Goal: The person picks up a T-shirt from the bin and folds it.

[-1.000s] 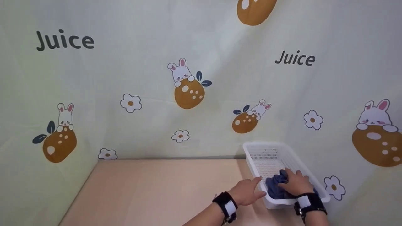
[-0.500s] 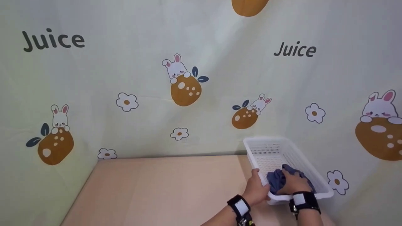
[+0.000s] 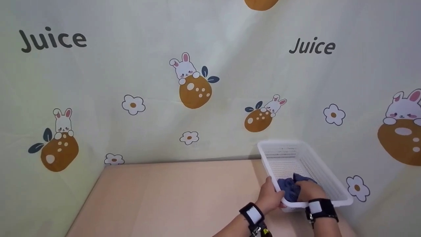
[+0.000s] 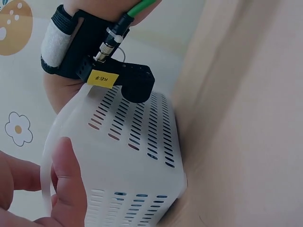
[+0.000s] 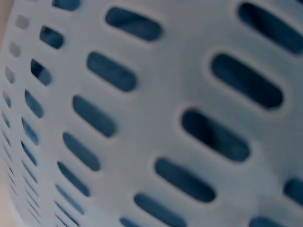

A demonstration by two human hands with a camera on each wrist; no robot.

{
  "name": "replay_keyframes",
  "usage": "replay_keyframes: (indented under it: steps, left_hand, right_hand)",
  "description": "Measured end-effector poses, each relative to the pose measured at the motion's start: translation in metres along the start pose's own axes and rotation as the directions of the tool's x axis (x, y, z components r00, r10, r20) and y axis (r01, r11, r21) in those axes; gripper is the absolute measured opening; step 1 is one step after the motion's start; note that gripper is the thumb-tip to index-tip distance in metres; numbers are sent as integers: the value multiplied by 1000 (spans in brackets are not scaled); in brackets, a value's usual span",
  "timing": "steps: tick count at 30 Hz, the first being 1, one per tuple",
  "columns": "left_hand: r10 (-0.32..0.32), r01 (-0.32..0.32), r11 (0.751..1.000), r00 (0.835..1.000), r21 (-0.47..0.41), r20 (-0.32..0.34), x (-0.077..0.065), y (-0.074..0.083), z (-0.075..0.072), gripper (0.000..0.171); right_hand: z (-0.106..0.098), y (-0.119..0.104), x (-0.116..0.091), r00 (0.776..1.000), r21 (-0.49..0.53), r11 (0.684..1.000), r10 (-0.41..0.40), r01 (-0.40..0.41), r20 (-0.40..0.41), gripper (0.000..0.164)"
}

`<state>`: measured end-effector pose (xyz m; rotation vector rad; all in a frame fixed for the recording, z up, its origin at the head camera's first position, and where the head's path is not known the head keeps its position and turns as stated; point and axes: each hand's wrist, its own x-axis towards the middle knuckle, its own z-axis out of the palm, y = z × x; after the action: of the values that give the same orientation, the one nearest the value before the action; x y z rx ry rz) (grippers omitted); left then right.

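Note:
A white perforated plastic basket (image 3: pixel 317 168) stands on the right of the table, with a crumpled blue cloth (image 3: pixel 286 190) at its near end. My left hand (image 3: pixel 268 196) grips the basket's left rim; its thumb and a finger on either side of that rim show in the left wrist view. Inside the basket, my right hand (image 3: pixel 310 190) grips the cloth with its fingers curled into the folds. The fingertips are hidden there. Through the slots of the basket wall (image 5: pixel 156 113), the right wrist view shows blue cloth but no fingers.
The pale table top (image 3: pixel 171 194) stretches to the left of the basket. Behind it and along both sides hangs a light curtain (image 3: pixel 223 42) printed with rabbits, fruit and flowers. The basket's far end stands near that curtain.
My left hand has moved from pointing beside the basket to gripping its rim. My right hand has gone from lying spread over the cloth to curling deeper into it.

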<state>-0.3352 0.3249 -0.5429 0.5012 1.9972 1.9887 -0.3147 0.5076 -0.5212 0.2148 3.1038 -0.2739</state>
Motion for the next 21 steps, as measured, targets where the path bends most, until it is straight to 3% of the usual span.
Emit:
replay_keyframes:
  steps: [5,12,16,21]
  left_hand:
    - [8,-8,1000,1000,17,-9,0,-1,1,43]
    - [16,-16,1000,1000,20,-8,-3,-2,-1,41]
    - [28,-28,999,1000,20,-1,-4,-1,-1,41]
    - [29,-30,999,1000,30,6,-2,0,-4,39]
  right_hand:
    - [-1,2,-1,999,5,1000,-2,3,-34,41]
    - [0,6,1,990,72,997,-13,23,-139,44]
    - [-7,7,-3,970,86,996,3,18,-242,53]
    - [-31,-5,-12,925,86,996,32,1,-379,56]
